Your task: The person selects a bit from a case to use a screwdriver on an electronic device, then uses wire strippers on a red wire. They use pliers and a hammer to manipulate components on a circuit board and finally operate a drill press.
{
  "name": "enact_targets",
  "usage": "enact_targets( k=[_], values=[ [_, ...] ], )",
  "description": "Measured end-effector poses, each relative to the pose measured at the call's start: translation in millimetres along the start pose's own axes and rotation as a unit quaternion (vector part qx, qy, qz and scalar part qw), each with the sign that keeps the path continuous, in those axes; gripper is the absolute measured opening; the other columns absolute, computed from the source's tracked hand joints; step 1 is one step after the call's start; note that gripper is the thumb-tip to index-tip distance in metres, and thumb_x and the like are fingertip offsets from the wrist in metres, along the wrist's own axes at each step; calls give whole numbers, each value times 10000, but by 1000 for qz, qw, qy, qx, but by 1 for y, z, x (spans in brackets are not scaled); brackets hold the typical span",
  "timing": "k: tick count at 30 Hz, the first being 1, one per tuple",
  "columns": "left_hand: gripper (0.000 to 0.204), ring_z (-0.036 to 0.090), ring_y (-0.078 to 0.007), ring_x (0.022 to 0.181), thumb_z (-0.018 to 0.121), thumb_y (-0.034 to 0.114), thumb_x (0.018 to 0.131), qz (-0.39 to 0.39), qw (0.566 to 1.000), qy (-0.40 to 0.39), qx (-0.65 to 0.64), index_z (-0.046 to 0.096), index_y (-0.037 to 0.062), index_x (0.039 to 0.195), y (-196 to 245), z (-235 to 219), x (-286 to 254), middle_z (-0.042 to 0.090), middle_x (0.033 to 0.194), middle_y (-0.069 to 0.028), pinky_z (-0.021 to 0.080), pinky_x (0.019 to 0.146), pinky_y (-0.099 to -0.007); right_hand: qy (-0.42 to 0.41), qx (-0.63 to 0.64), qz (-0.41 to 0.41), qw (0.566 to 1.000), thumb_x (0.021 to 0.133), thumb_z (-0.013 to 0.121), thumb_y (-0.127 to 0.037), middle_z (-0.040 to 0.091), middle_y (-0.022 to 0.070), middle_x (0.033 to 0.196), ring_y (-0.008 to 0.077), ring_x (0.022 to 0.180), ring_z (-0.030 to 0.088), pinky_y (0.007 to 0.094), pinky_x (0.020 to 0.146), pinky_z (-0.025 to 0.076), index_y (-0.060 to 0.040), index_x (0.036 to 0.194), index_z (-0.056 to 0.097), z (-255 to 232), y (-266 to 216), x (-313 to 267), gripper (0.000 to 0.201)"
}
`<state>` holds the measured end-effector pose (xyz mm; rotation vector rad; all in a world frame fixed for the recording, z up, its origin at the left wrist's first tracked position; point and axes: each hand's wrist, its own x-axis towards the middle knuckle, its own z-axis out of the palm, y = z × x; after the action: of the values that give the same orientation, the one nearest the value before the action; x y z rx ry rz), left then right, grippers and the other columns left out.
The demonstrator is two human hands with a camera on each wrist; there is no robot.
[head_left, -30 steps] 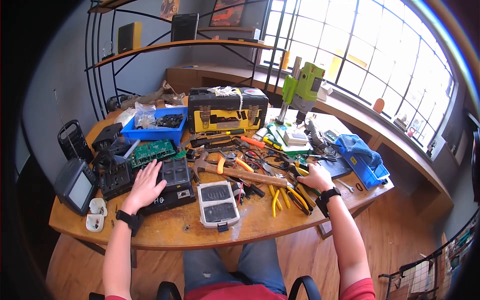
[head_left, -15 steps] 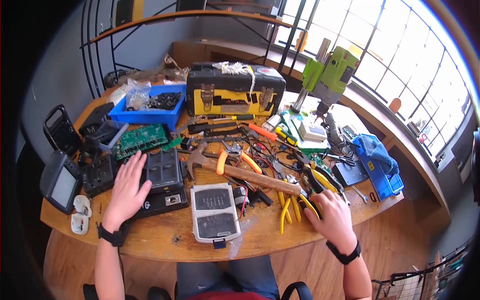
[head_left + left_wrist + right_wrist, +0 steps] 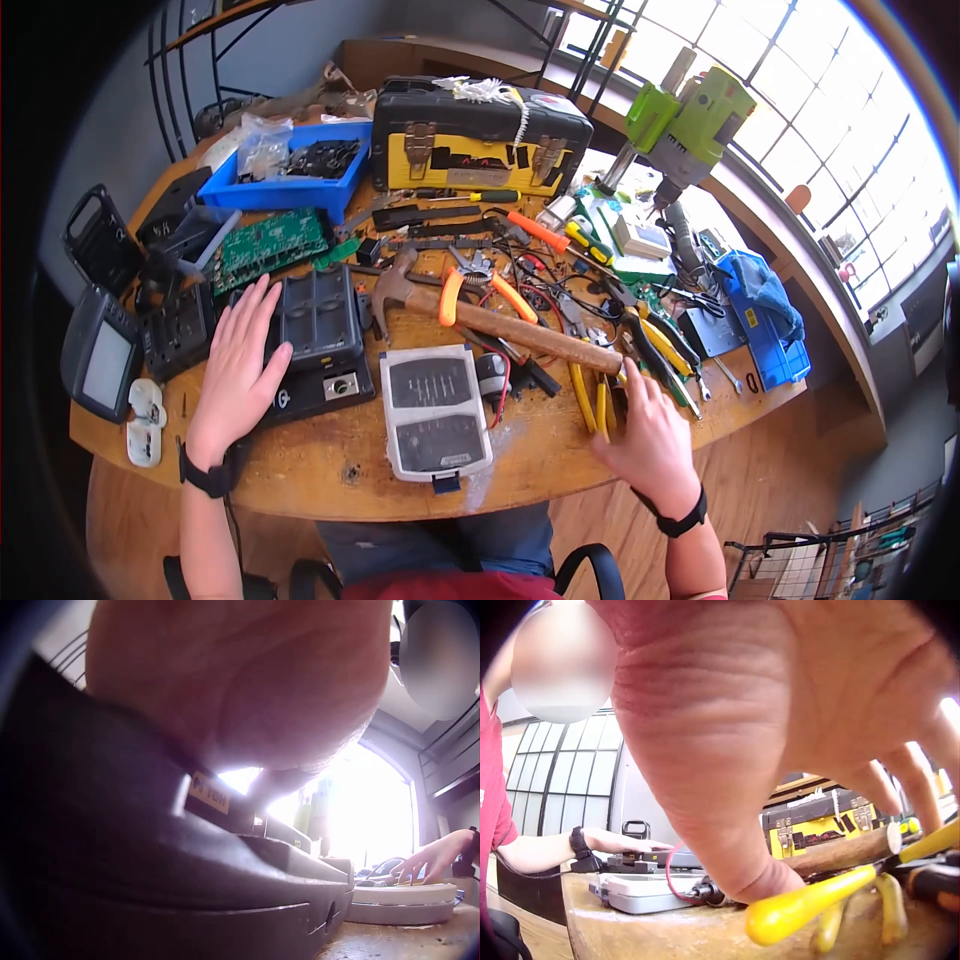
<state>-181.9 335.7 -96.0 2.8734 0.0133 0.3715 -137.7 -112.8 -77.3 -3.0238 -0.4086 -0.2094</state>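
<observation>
My left hand point(image 3: 237, 365) rests with straight fingers on a black case with several bays point(image 3: 318, 318), a dark case also close under the palm in the left wrist view. Over the front right of the table my right hand point(image 3: 648, 440) has its fingers spread, fingertips right at the end of a wooden hammer handle point(image 3: 540, 343). Below that palm, yellow-handled pliers point(image 3: 810, 904) lie close to the thumb. Orange-handled pliers point(image 3: 452, 298) lie across the hammer. Between the hands sits a grey-white box with two clear-lidded compartments point(image 3: 480, 450).
A black and yellow toolbox point(image 3: 405, 160) and a blue tray of parts point(image 3: 335, 195) stand at the back. Behind on the right rises a green drill press point(image 3: 700, 120). A green circuit board point(image 3: 265, 245), a small screen point(image 3: 105, 360) and a blue bin point(image 3: 775, 345) flank the tools.
The right hand has come back toward the front edge, from the pliers at the right to the hammer handle's end. The left hand stays on the black case. The head view has tilted down.
</observation>
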Motion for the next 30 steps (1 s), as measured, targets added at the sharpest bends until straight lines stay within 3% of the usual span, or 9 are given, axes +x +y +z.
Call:
enact_targets(
  k=[5, 10, 17, 20, 22, 23, 26, 29, 30],
  values=[
    [663, 242, -337, 1574, 525, 283, 1039, -13, 1000, -19, -7, 302, 52, 1619, -1, -1, 1, 267, 1700, -165, 138, 1295, -479, -19, -46, -32, 998, 706, 775, -256, 627, 221, 1240, 392, 1064, 656, 443, 875, 573, 30, 1505, 431, -10, 8, 4, 916],
    [676, 237, -339, 1575, 529, 307, 1038, -8, 1000, -12, -14, 295, 59, 1622, -4, 1, -1, 266, 1698, -168, 139, 1294, -485, 1, -78, -42, 996, 667, 850, -292, 579, 162, 1345, 348, 1223, 566, 453, 1039, 472, -33, 1533, 423, -4, 7, 0, 1000],
    [710, 234, -348, 1576, 554, 321, 1019, -11, 999, -13, -36, 287, 67, 1626, -3, -3, -2, 260, 1699, -172, 138, 1292, -501, 15, -49, -69, 996, 667, 866, -269, 557, 178, 1420, 357, 1303, 531, 450, 1117, 422, -32, 1551, 401, -1, 11, 8, 1027],
    [715, 233, -357, 1576, 598, 308, 990, -12, 998, -7, -54, 327, 78, 1610, 3, -14, -2, 264, 1697, -174, 144, 1289, -513, 38, -26, -100, 994, 728, 829, -242, 555, 176, 1439, 361, 1322, 523, 455, 1128, 410, -37, 1528, 435, -13, 5, 21, 915],
    [691, 234, -374, 1572, 637, 288, 961, 16, 1000, 4, -23, 395, 88, 1576, 12, -23, 1, 267, 1695, -178, 156, 1285, -520, 62, 13, -130, 989, 802, 772, -183, 585, 158, 1403, 357, 1300, 539, 451, 1104, 428, -38, 1442, 525, -30, -11, 33, 702],
    [622, 254, -389, 1561, 653, 275, 950, 39, 998, 23, -33, 479, 87, 1516, 19, -25, 5, 307, 1676, -182, 189, 1275, -518, 60, 16, -132, 989, 802, 772, -183, 585, 158, 1403, 357, 1300, 539, 451, 1104, 428, -38, 1442, 525, -30, -17, 42, 702],
    [542, 324, -396, 1527, 664, 299, 948, 115, 993, 29, -23, 562, 78, 1432, 41, -29, 19, 408, 1617, -186, 269, 1244, -515, 90, 55, -206, 973, 824, 752, -162, 655, 142, 1232, 348, 1172, 611, 445, 1008, 487, -29, 1278, 619, -32, -40, 66, 491],
    [481, 419, -388, 1469, 661, 317, 962, 164, 985, 20, -52, 617, 72, 1374, 60, -18, 38, 513, 1533, -188, 332, 1212, -502, 35, 72, -193, 978, 845, 742, -193, 669, 137, 1148, 349, 1098, 641, 447, 953, 509, -38, 1241, 624, -27, -71, 88, 442],
    [464, 450, -378, 1444, 657, 323, 969, 168, 983, 17, -69, 632, 74, 1360, 65, -12, 44, 544, 1501, -190, 344, 1206, -494, 70, 76, -215, 971, 862, 737, -231, 673, 135, 1100, 346, 1057, 657, 444, 913, 525, -40, 1211, 627, -11, -73, 96, 413]
  ],
)
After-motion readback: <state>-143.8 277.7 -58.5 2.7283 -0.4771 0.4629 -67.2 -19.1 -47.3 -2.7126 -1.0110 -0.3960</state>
